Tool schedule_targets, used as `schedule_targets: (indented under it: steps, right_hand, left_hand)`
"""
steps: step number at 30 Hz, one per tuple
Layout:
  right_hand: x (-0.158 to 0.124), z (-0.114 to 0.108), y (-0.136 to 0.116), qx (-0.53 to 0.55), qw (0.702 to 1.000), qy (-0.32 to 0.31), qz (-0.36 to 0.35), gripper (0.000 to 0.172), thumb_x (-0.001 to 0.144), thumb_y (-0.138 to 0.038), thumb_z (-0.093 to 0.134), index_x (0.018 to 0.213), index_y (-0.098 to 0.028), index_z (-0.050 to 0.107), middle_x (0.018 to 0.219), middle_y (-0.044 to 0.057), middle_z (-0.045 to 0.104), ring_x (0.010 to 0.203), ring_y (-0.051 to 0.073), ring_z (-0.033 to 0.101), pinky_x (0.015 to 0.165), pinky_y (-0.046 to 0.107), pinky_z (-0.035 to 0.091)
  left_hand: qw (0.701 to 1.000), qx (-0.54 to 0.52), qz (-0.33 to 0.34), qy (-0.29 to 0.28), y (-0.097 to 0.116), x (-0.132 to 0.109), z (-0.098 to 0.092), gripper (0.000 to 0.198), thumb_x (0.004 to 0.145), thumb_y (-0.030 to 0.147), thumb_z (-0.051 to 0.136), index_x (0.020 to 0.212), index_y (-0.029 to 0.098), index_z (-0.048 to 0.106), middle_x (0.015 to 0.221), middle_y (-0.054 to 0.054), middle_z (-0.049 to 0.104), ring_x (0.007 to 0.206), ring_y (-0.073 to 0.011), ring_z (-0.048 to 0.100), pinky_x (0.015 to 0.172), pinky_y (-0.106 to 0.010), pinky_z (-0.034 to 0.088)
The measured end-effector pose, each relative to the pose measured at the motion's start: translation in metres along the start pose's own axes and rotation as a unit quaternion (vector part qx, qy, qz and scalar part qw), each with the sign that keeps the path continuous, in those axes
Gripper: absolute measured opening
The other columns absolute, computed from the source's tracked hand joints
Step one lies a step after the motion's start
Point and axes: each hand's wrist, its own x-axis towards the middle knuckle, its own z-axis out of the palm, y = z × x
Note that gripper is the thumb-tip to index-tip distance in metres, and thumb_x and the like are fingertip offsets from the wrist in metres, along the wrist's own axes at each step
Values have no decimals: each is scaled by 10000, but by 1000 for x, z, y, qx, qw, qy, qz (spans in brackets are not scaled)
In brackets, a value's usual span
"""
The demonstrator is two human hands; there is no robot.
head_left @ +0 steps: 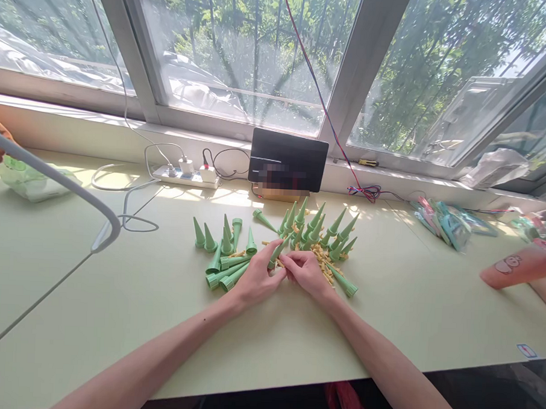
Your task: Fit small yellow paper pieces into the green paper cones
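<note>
One pointed green plastic cone [277,252], gripped from both sides.
Hold firm in left hand [256,279]; pinch wide end with right hand [308,273], likely best straight.

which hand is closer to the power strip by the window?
Left. The left hand, holding a green cone, is right of the power strip and closer to the person; the right hand sits farther right.
</note>
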Motion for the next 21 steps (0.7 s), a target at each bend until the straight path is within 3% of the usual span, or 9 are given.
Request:
schedule_targets:
  steps: [7, 14, 21]
  right_hand:
    - [-3, 1, -3, -45, 999, 8, -25, 483, 908, -497, 549, 542, -183, 527, 478, -30, 451, 472, 107, 393, 479, 253, 310]
    - [1, 1, 0, 23, 999, 40, 10, 432, 881, -546, 591, 621, -202, 571, 499, -32, 501, 437, 111, 437, 457, 252, 360]
    - [3, -2, -2, 76, 995, 36, 44, 369, 841, -572, 648, 810, -207, 607, 538, -43, 540, 431, 109, 460, 406, 234, 356]
  left_hand:
    - [999, -33, -6, -11, 0, -1, 0, 540, 849, 267, 545, 1378, 231, 445, 1079, -39, 613, 622, -75, 484, 600, -223, 443]
    - [989, -122, -82, 7, -1, 1, -4, 544, 775, 418, 708, 1278, 250, 585, 1159, -76, 609, 756, -134, 574, 639, -233, 483]
    - [962, -237, -131, -36, -1, 3, -4, 598, 793, 448, 713, 1340, 275, 542, 1317, -103, 514, 610, -58, 547, 643, -283, 514]
